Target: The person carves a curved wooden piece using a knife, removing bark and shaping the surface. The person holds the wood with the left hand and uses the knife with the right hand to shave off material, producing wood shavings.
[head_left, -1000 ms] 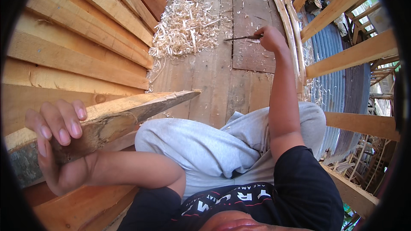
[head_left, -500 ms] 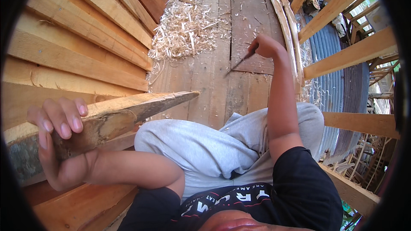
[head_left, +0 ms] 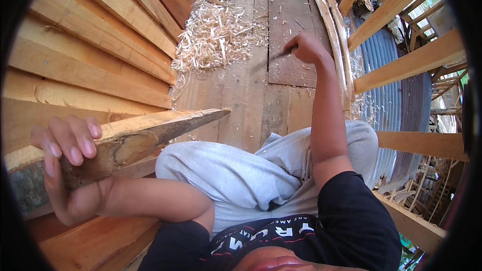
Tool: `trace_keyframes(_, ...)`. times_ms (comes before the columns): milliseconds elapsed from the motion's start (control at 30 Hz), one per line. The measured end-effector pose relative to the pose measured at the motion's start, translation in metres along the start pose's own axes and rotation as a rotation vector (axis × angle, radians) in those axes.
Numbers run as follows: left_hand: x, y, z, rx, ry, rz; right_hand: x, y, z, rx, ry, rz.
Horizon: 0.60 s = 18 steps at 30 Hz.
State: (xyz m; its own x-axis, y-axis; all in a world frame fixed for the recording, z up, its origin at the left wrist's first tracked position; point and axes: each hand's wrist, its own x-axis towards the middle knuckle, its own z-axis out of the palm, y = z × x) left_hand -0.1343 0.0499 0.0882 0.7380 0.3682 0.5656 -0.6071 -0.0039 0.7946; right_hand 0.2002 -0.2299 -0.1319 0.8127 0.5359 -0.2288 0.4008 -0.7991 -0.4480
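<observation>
At the left, my left hand [head_left: 69,143] wraps round a thick piece of timber [head_left: 133,143], fingers over its upper edge and thumb underneath. Pale cut wood shows along the top of the timber, with rough dark bark on its side, and it tapers to a point beyond my left knee. My right hand [head_left: 309,50], raised out in front over the plank floor, is closed on the handle of a dark knife [head_left: 275,58]. Motion blurs the blade, which points left and stands apart from the timber.
Curled wood shavings [head_left: 213,35] are heaped on the plank floor [head_left: 246,95] ahead. Upright boards [head_left: 90,65] line the left. Long peeled poles [head_left: 339,35] lie to the right, beside a wooden railing [head_left: 411,62] and corrugated metal sheets [head_left: 384,70]. My crossed legs [head_left: 236,170] fill the near middle.
My right hand has risen slightly away from me and to the left, and the knife has swung up to a flatter angle. The left hand and the timber stay where they were.
</observation>
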Motion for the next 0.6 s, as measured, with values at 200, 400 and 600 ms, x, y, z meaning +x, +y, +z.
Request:
trace_keyframes(200, 0.002, 0.000, 0.005, 0.014, 0.009, -0.008, 0.019, 0.016, 0.047, 0.201, 0.043, 0.050)
trace_keyframes(400, 0.002, 0.001, 0.006, 0.015, -0.018, -0.027, 0.024, 0.037, 0.073, 0.184, -0.189, -0.021)
trace_keyframes(600, 0.001, 0.003, 0.007, 0.017, -0.029, -0.024, 0.023, 0.029, 0.074, 0.218, -0.273, -0.093)
